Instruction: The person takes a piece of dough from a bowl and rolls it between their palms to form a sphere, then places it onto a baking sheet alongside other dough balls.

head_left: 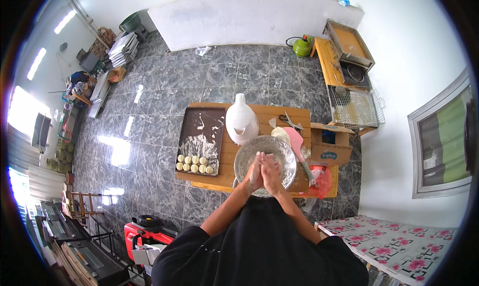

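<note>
Over a round metal bowl [288, 162] dusted with white flour, my left hand [255, 172] and my right hand [271, 175] are pressed palm to palm, fingers pointing away from me. Whatever lies between the palms is hidden; a pale smear shows by the right fingertips. To the left of the bowl, a dark baking tray [202, 120] streaked with white powder carries several ridged, cream-coloured dough balls [195, 160] in rows at its near end. Behind the bowl rises a white stand mixer [241, 120]. A pink spatula [296, 140] with a grey handle rests along the bowl's right side.
The wooden table [272, 110] also bears scissors [292, 122], a pale plastic bag [280, 134] and a red plastic bag [323, 182]. A cardboard box [332, 154] stands at its right edge. Farther off are a green gas cylinder [302, 46] and a wire rack [353, 105].
</note>
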A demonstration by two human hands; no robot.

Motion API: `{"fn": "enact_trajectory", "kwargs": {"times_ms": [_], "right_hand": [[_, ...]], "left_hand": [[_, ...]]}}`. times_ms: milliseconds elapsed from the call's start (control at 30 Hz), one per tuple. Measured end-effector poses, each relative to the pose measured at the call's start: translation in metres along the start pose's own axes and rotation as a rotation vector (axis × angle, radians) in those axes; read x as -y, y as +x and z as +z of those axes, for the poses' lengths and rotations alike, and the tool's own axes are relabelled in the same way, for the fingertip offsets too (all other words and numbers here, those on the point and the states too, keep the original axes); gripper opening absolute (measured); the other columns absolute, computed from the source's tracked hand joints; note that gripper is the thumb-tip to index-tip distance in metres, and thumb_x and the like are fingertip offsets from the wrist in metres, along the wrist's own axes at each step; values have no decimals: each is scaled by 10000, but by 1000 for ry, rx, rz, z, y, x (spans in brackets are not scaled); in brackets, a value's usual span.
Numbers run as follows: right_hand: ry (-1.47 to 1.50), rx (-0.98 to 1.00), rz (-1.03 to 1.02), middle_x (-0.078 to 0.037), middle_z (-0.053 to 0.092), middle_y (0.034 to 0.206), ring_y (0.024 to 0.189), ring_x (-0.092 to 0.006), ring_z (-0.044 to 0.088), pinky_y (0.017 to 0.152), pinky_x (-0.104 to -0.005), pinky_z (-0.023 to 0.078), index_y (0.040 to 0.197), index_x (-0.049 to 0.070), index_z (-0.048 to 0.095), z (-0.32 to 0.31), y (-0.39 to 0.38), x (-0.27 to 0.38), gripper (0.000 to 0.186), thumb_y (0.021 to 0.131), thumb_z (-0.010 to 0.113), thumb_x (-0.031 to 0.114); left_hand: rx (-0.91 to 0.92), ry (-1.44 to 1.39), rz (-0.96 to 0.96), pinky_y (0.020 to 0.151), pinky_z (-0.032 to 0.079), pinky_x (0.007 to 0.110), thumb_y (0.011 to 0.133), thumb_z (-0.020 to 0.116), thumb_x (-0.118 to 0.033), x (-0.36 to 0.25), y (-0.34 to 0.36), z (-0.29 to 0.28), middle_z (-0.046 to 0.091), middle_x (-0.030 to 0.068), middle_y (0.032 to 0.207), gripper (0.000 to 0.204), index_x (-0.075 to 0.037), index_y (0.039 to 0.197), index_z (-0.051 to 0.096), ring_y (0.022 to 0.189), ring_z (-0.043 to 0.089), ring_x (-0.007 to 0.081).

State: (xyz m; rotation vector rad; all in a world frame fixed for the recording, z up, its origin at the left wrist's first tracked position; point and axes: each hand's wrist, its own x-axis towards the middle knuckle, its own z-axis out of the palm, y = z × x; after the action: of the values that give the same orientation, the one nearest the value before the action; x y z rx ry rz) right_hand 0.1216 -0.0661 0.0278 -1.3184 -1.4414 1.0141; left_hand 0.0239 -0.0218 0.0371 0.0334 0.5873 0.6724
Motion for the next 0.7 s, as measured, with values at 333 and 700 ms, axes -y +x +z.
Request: {"fn": "enact_trajectory", "kwargs": {"times_ms": [333, 700], "right_hand": [[-542, -170, 257, -285, -115, 1589, 1477, -452, -102, 1090, -703, -54, 1569, 82, 11, -17, -3, 13, 787, 1004, 308, 542], [-349, -313, 214, -278, 305, 1509, 1405, -427, 278, 1139, -553, 168, 1488, 53, 332, -15, -14, -30, 614, 1033, 312, 465]], "left_hand": [[-425, 757, 502, 513, 442, 248, 969, 583, -470, -5, -1, 17, 584, 26, 590, 573, 17, 678, 662, 552, 558, 119], [-184, 759, 339, 493, 459, 279, 1016, 480, -478, 7, -8, -2, 603, 26, 696, 525, 8, 1085, 666, 539, 548, 116]]}}
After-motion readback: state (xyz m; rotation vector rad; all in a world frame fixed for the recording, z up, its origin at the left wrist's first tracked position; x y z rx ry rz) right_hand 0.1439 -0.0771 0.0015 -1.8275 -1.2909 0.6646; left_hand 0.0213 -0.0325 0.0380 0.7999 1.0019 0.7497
